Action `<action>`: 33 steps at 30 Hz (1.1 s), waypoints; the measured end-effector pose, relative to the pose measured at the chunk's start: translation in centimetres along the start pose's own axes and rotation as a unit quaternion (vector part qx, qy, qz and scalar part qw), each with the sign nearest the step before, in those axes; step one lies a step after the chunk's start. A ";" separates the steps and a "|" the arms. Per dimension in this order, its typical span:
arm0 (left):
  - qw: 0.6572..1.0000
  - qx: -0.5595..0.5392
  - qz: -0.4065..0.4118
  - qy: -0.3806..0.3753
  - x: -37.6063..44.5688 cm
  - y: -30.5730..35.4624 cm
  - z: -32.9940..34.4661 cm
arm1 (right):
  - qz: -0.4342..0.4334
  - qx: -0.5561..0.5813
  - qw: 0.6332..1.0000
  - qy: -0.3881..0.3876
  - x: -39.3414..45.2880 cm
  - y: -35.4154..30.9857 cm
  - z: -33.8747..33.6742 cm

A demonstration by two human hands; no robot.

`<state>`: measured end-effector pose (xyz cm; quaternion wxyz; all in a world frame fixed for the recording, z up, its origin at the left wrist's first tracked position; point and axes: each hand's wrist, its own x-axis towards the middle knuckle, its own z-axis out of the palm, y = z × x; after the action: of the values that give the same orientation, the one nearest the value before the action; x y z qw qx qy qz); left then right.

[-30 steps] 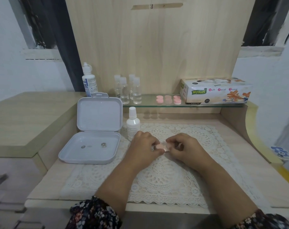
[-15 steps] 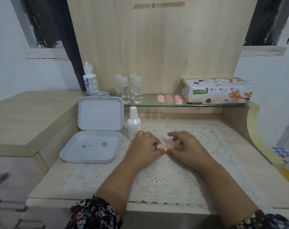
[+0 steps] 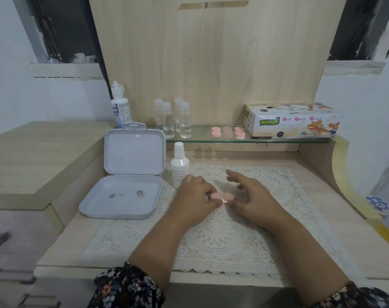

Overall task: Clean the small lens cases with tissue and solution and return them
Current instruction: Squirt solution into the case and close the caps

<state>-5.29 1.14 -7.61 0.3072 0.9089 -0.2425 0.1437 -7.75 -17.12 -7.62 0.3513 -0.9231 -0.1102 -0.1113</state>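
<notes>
A pink lens case (image 3: 222, 196), two round caps joined side by side, is held low over the lace mat (image 3: 222, 241) with its long axis running left to right. One cap is pinched by the curled left hand (image 3: 194, 194); the right hand (image 3: 253, 196) touches the other with its thumb, fingers spread. Three more pink cases (image 3: 228, 132) sit on the glass shelf (image 3: 202, 138), alongside four clear bottles (image 3: 173, 117) and one tissue box (image 3: 291, 120).

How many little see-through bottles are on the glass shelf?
4 small clear bottles, clustered on the glass shelf left of the pink lens cases: two in front, two behind.
</notes>
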 end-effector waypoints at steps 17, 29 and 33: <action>1.000 -0.004 -0.001 -0.001 0.0 0.0 0.0 | 0.000 0.035 0.999 -0.006 -0.1 0.3 0.1; 1.000 -0.001 -0.002 0.001 0.0 -0.1 0.1 | -0.006 -0.049 0.999 0.011 0.2 0.0 0.1; 1.000 -0.009 -0.001 0.001 -0.1 0.0 0.0 | -0.015 -0.087 0.996 -0.001 0.4 0.0 0.3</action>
<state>-5.35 1.14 -7.64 0.3160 0.9062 -0.2428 0.1416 -7.38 -16.83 -7.72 0.2679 -0.9484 -0.1144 -0.1253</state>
